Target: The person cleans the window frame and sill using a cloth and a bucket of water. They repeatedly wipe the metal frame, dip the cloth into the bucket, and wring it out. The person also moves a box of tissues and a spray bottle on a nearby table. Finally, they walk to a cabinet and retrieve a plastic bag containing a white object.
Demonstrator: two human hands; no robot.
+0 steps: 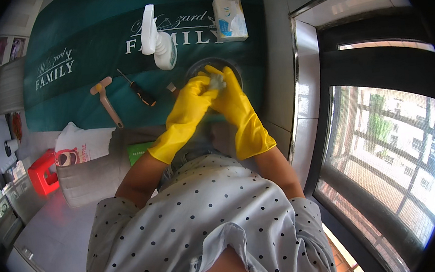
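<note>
Both my hands wear long yellow rubber gloves and meet over a dark round pan or bowl (pixel 232 63). Between them is a small crumpled grey-green wad (pixel 217 82), which looks like a scouring pad or wet cloth. My left hand (pixel 199 89) closes on the wad from the left. My right hand (pixel 228 91) has its fingers curled around the wad's other side. The gloves hide most of the vessel's inside. Just left of my left glove lies a small brush-like piece (pixel 172 87), partly covered. Beyond my hands, a white spray bottle (pixel 164 50) rests on the cloth.
A dark green printed cloth (pixel 82 39) covers the table. On it are a tissue pack (pixel 230 20), a black-handled screwdriver (pixel 141 93) and a T-shaped tan tool (pixel 105 103). A red plastic stool (pixel 42 173) stands left; a tiled wall and window (pixel 381 138) are at right.
</note>
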